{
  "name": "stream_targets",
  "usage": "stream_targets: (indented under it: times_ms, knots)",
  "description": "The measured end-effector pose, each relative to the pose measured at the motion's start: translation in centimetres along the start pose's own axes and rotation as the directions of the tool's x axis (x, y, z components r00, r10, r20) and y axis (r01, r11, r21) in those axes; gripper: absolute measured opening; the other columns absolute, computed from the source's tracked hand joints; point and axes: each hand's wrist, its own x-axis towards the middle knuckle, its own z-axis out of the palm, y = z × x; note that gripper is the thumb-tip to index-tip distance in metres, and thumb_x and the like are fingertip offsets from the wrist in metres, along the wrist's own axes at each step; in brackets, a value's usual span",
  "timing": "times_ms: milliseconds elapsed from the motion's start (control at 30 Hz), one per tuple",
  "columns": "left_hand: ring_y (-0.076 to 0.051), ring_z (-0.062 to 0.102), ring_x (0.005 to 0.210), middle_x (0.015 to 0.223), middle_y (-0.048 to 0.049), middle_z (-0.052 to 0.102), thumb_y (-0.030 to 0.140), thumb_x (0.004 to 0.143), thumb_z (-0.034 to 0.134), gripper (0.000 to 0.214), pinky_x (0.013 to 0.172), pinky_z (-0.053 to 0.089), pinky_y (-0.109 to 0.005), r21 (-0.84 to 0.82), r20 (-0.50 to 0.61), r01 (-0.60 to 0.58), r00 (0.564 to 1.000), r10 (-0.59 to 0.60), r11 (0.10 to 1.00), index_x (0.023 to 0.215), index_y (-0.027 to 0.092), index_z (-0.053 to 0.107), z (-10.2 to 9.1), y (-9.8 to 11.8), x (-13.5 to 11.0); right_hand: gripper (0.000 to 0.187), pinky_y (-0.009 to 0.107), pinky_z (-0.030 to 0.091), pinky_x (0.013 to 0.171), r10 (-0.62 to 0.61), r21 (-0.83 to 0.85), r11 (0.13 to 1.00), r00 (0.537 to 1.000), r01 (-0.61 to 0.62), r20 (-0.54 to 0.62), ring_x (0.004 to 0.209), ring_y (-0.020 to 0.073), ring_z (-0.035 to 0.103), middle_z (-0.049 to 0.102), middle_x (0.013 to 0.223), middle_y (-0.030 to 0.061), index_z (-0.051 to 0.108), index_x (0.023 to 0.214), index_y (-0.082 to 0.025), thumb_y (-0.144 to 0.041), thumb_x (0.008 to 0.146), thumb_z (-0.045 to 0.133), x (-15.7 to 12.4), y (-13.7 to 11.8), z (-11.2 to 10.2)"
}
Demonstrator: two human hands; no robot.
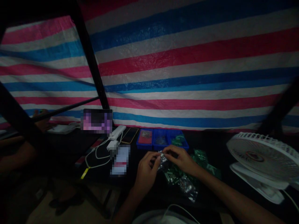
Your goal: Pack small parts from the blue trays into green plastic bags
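My left hand (146, 171) and my right hand (179, 159) meet above the dark tabletop, pinching a small silver packet (163, 160) between their fingers. Its exact shape is partly hidden by my fingers. Just below my hands lies a heap of clear plastic bags holding green circuit boards and silvery parts (181, 182). More green boards (201, 157) lie beyond my right hand. A blue compartment tray (161, 140) with small parts stands just past my fingertips.
A phone (129, 135), white charger (112, 145), cables and a blurred box (120, 160) lie to the left. A blurred screen (97, 120) stands behind them. A white fan (263, 155) sits at right. A striped tarp (187, 77) hangs behind black posts. A co-worker's hand (42, 122) shows far left.
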Motion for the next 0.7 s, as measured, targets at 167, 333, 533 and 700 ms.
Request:
stream_targets:
  times_ms: [167, 333, 533, 700]
  knots:
    - [-0.017, 0.069, 0.084, 0.105, -0.0058, 0.075, 0.032, 0.101, 0.06, 0.023, 0.07, 0.051, -0.025, 0.003, 0.004, 0.043, 0.999, -0.043, 0.999, 0.119, 0.021, 0.069, 0.2, -0.5, 0.0, 0.015, 0.028, 0.043, 0.069, 0.009, 0.013, 1.0, 1.0, -0.009, 0.012, 0.077, 0.0179, 0.058, 0.066, 0.09, 0.0021, 0.071, 0.105, -0.021, -0.034, 0.1, 0.065, 0.1, -0.2, -0.1]
    - [-0.016, 0.07, 0.081, 0.104, -0.0052, 0.075, 0.032, 0.1, 0.061, 0.039, 0.071, 0.053, -0.026, -0.057, -0.02, 0.077, 0.997, -0.079, 0.995, 0.137, 0.021, 0.056, 0.5, -1.1, 0.0, 0.013, 0.027, 0.041, 0.067, 0.017, 0.04, 0.999, 1.0, -0.018, 0.01, 0.075, 0.0167, 0.055, 0.065, 0.09, 0.0015, 0.067, 0.107, -0.021, -0.031, 0.099, 0.065, 0.0, -0.2, 0.1]
    - [-0.015, 0.067, 0.076, 0.095, -0.0035, 0.074, 0.029, 0.098, 0.061, 0.034, 0.07, 0.052, -0.026, 0.003, -0.008, 0.075, 0.997, -0.075, 0.997, 0.131, 0.02, 0.065, 0.4, -1.2, 0.2, 0.03, 0.028, 0.044, 0.069, 0.02, 0.046, 0.999, 1.0, -0.021, 0.012, 0.075, 0.0166, 0.056, 0.067, 0.098, 0.0032, 0.065, 0.128, -0.023, -0.035, 0.1, 0.064, -0.1, 0.6, 0.3]
    - [-0.016, 0.067, 0.078, 0.095, -0.0041, 0.076, 0.028, 0.098, 0.06, 0.022, 0.071, 0.051, -0.025, 0.024, 0.008, 0.057, 0.998, -0.057, 0.998, 0.112, 0.021, 0.075, 0.3, -1.2, 0.2, 0.022, 0.03, 0.044, 0.071, -0.047, -0.014, 0.999, 0.999, 0.048, 0.022, 0.08, 0.0195, 0.059, 0.067, 0.094, 0.0044, 0.073, 0.11, -0.022, -0.04, 0.104, 0.061, 0.0, 0.2, 0.0]
